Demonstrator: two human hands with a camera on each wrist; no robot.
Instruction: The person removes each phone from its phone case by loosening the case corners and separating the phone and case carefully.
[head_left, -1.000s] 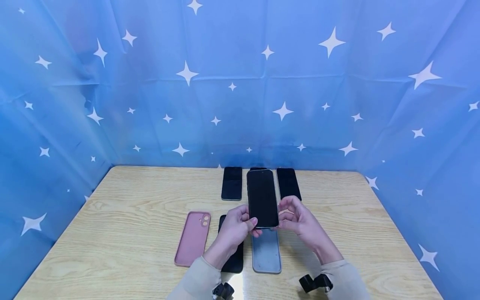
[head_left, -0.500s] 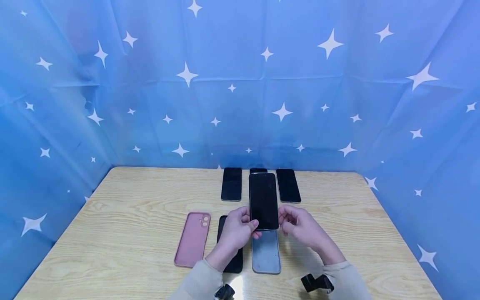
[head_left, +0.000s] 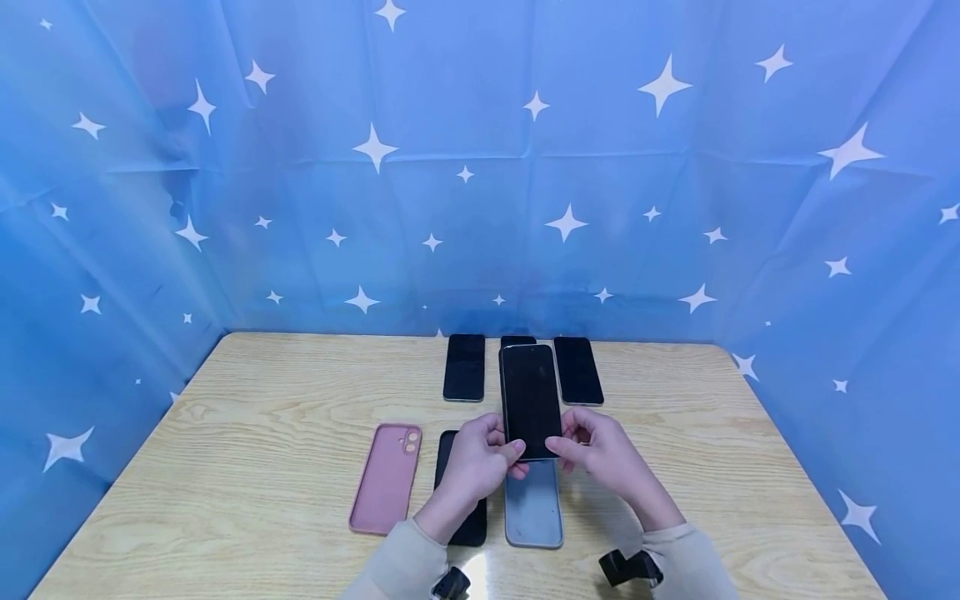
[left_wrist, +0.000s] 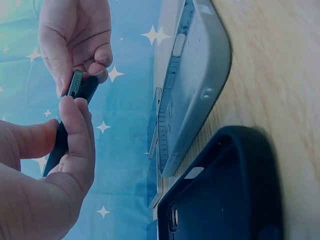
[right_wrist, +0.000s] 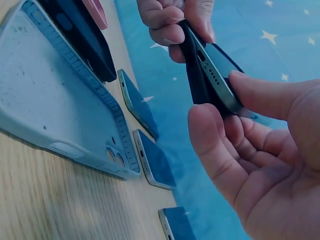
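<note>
Both hands hold a black-screened phone (head_left: pixel 531 400) above the table in the head view. My left hand (head_left: pixel 480 458) grips its lower left corner, thumb on the screen side and fingers beneath. At the lower right corner, my right hand (head_left: pixel 596 450) pinches it, thumb on the front edge. In the right wrist view a dark phone case (right_wrist: pixel 197 82) lies against the phone's back, and the metal bottom edge (right_wrist: pixel 215 77) with its port stands bare of it. Below the phone lies a light blue-grey phone case (head_left: pixel 534 508), its inside facing up.
A pink phone case (head_left: pixel 386 479) and a black phone case (head_left: pixel 468 525) lie left of the blue-grey one; my left forearm partly covers the black one. Along the back edge lie phones: left (head_left: pixel 464 367), right (head_left: pixel 577 371), and one mostly hidden behind the held phone (head_left: pixel 517 340).
My right hand has drawn back slightly from the phone's right side, and its thumb has come onto the lower right corner. The phone has shifted a little right, still in my left hand.
</note>
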